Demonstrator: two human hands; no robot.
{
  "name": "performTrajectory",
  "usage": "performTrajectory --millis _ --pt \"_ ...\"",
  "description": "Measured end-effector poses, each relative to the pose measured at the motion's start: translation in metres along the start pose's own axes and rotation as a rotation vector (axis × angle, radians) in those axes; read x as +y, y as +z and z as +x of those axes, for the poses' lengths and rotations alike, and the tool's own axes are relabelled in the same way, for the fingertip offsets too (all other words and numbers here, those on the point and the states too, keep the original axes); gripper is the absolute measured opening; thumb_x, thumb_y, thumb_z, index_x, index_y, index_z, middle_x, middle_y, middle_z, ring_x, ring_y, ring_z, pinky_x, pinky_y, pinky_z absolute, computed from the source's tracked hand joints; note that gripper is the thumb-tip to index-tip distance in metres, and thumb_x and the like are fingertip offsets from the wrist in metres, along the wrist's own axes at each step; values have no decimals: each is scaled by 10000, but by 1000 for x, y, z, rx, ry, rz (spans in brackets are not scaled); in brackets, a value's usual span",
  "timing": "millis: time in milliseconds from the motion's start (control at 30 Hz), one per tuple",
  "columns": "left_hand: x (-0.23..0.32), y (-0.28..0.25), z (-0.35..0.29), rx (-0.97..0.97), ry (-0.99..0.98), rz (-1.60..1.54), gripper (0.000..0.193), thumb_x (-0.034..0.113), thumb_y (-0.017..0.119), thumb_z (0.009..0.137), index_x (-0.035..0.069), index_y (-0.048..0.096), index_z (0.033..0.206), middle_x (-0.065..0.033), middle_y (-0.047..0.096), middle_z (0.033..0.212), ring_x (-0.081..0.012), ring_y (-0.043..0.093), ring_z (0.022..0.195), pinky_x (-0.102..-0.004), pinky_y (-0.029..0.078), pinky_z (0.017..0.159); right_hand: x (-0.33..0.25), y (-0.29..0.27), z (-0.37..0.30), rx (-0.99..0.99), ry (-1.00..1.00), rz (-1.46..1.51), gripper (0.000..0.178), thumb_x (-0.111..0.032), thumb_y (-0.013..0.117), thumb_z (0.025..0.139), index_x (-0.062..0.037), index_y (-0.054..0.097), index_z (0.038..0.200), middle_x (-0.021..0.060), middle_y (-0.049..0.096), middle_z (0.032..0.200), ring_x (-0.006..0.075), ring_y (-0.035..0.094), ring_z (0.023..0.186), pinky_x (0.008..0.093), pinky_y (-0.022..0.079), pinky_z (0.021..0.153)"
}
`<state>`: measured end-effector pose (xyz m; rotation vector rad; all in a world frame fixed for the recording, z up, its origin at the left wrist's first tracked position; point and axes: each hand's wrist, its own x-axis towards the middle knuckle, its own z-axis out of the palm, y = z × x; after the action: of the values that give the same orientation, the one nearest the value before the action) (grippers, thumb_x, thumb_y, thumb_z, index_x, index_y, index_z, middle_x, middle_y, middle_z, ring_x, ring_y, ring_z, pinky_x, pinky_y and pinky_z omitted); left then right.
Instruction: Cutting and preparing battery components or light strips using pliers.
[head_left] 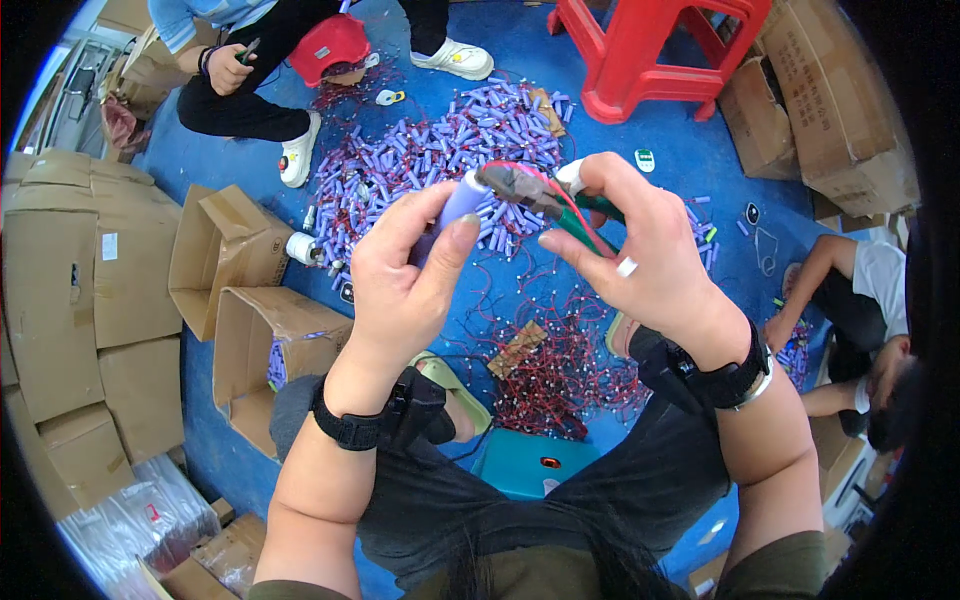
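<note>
My left hand (400,270) is closed round a purple cylindrical battery cell (462,203), its top end tilted up and to the right. In my right hand (655,245) are pliers with green handles (574,226), and their dark jaws meet the top end of the cell. A red wire runs along the pliers toward my right palm. White tape wraps some of my right fingers. Below the hands, on the blue floor, lies a tangle of red and black wires (545,390). Beyond them spreads a large heap of purple cells (400,160), many with wires attached.
Open cardboard boxes (240,300) stand at the left, one with cells inside. A red plastic stool (640,60) is at the far right. Two other people sit nearby, one far left holding a tool (250,50), one at right. A teal stool (510,465) is beneath me.
</note>
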<state>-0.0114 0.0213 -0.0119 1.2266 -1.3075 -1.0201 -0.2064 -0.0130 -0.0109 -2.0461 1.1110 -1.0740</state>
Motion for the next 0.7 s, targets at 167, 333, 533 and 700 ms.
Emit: performTrajectory --millis 167,333,533,700 --pt "1 1 9 -40 -171 52 281 262 569 889 -12 631 883 -8 557 625 -34 430 494 -182 318 447 5 -7 11 44 -258 -611 242 -157 640 685 -114 546 905 16 548 736 198 532 681 337 394 587" --pt "-18 0 5 9 -446 119 341 318 577 863 30 632 690 -20 505 491 -70 393 429 -282 296 400 4 1 5 37 -353 -875 206 -167 548 724 -109 580 919 -2 544 784 174 495 695 329 358 611" --pt "-61 7 -16 -130 -857 17 301 317 596 848 32 639 763 8 495 514 -66 375 391 -231 275 361 -10 -15 1 216 -270 -865 240 -126 607 685 -95 571 921 10 552 810 205 500 699 340 379 619" --pt "-32 -55 -15 259 -519 -262 199 296 583 862 106 568 805 1 535 573 -63 429 423 -204 315 368 5 -24 -12 -609 -31 -665 233 -157 653 684 -98 515 862 83 609 807 284 597 773 408 450 654"
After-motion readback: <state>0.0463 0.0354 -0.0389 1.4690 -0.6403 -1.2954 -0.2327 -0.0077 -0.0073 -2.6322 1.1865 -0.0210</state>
